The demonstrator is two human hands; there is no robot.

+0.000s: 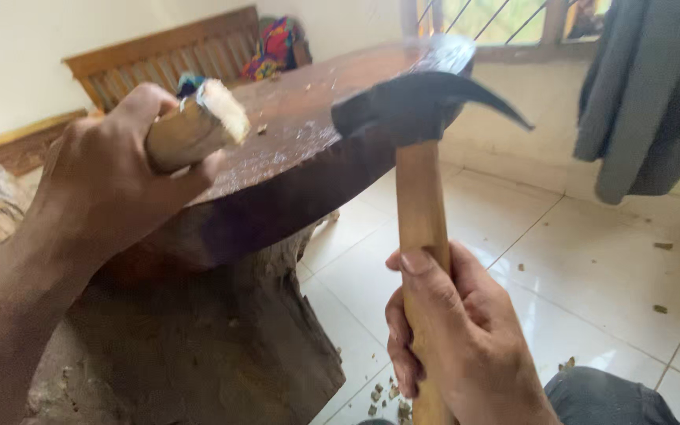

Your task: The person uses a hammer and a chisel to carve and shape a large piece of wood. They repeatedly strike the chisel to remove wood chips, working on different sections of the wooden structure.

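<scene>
While the left hand (pixel 112 173) clenches a wooden chisel handle (pixel 194 130) over the round slab (pixel 293 149), the right hand (pixel 450 330) grasps the claw hammer (pixel 423 118), raised just beside it.

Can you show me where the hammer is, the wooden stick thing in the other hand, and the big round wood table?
hammer (pixel 411 110): head view, on its dark metal head.
wooden handle (pixel 190 130): head view, on its shaft above the left hand (pixel 108 185).
round wooden slab (pixel 293 126): head view, on its bare top.
</scene>
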